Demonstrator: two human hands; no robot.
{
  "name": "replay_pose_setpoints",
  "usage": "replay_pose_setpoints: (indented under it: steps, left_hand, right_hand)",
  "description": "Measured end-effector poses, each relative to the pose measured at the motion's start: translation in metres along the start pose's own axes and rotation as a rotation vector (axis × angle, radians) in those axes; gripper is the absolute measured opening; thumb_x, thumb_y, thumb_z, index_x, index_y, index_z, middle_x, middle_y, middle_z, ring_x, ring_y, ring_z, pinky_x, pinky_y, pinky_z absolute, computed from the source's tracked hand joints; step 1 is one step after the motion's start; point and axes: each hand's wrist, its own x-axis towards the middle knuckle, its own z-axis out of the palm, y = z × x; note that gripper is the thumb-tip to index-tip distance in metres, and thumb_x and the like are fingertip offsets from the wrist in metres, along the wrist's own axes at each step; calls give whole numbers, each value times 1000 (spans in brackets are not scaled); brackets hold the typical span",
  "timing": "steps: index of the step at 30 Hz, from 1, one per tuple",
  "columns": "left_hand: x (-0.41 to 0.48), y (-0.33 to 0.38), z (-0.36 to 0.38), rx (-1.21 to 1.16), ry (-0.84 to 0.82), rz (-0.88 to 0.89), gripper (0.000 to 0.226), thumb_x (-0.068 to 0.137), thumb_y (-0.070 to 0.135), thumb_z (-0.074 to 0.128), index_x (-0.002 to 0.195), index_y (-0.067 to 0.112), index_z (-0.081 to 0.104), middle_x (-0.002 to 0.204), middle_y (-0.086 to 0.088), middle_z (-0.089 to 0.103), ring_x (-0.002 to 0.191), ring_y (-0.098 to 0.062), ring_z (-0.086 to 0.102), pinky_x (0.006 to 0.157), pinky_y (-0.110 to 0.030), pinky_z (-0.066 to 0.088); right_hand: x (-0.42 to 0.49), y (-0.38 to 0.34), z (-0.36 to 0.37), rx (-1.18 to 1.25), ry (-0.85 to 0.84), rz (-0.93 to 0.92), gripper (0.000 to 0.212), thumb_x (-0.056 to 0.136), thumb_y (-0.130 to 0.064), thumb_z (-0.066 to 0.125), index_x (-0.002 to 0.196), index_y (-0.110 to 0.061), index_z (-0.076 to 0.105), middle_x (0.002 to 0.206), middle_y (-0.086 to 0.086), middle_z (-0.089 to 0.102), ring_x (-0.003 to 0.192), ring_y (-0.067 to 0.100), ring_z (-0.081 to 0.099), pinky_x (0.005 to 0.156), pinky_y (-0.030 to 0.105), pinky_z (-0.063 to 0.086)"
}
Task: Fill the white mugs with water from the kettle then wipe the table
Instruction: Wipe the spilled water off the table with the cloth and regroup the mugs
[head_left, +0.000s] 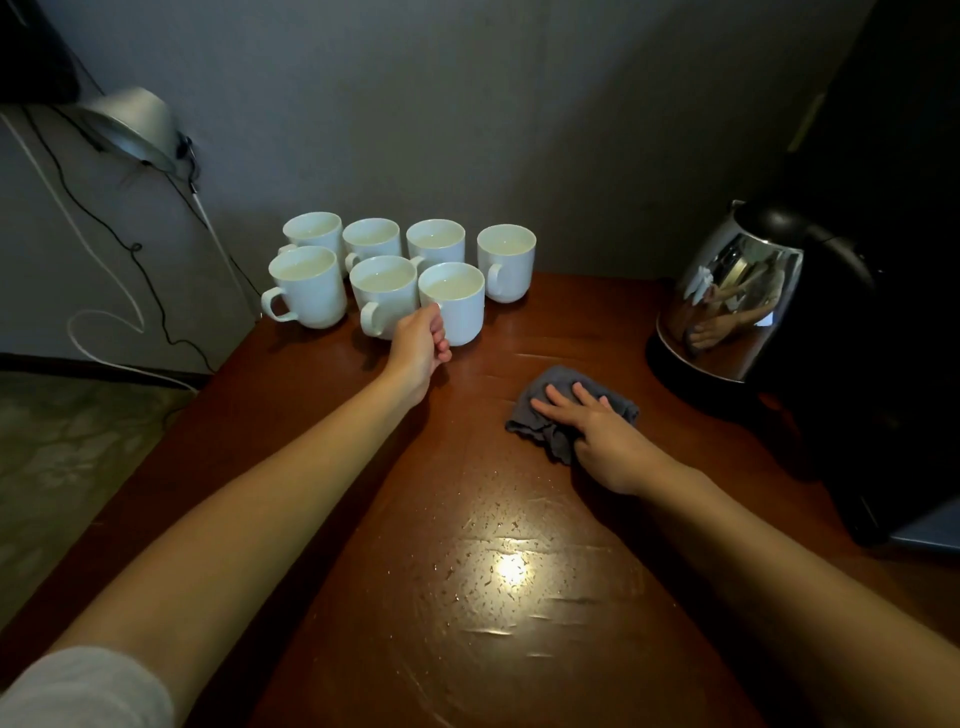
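Left hand (422, 345): fingers curled round the nearest mug (457, 304), far left of table (467, 571).
Right hand (602, 434): spread flat, pressing grey cloth (550, 421), mid-table.
Kettle (737, 306): far right.

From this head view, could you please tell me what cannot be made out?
- Handle of the front mug: hidden by the left hand.
- Right hand palm and the grey cloth beneath it: covered.
- Kettle water level: opaque steel body.
- Table right edge: lost in shadow.
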Motion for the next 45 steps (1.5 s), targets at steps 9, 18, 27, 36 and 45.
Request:
replay_pose_setpoints:
  steps: [9,18,27,36,45]
  left_hand:
    - [-23,-3,3,54,196,44,30,97,22,47,120,4,48,79,-5,54,62,-13,52,58,-24,46]
    - [-140,-11,-41,651,-87,391,25,92,5,46,109,9,64,110,-4,58,97,-11,54,81,-10,41]
    - [-245,-57,-50,1238,-436,567,43,98,26,41,141,19,39,142,-1,44,133,-17,36,109,-24,25]
    - [-268,-94,30,1583,-584,556,55,102,33,31,150,11,17,159,-14,7,146,-33,1,119,-41,2]
    - [-288,-105,59,1637,-690,726,53,101,32,31,150,18,16,160,-9,6,145,-37,5,116,-47,7]
  right_hand:
    - [-1,-3,-2,33,-47,43,62,93,-7,36,147,-32,21,159,-4,4,146,21,-7,115,38,-10]
    - [10,-80,41,-169,25,78,57,96,-29,32,150,-27,13,160,2,2,145,34,-5,115,49,-4]
    - [-145,-72,51,370,-82,-273,42,91,-14,51,131,-25,50,145,-3,41,137,5,30,117,28,18]
    - [-208,37,8,109,252,384,51,97,-16,41,146,-22,29,156,2,21,144,21,16,115,33,15]
    - [-198,42,0,-58,124,428,55,97,-10,36,149,-18,18,158,4,11,145,22,11,115,30,12]
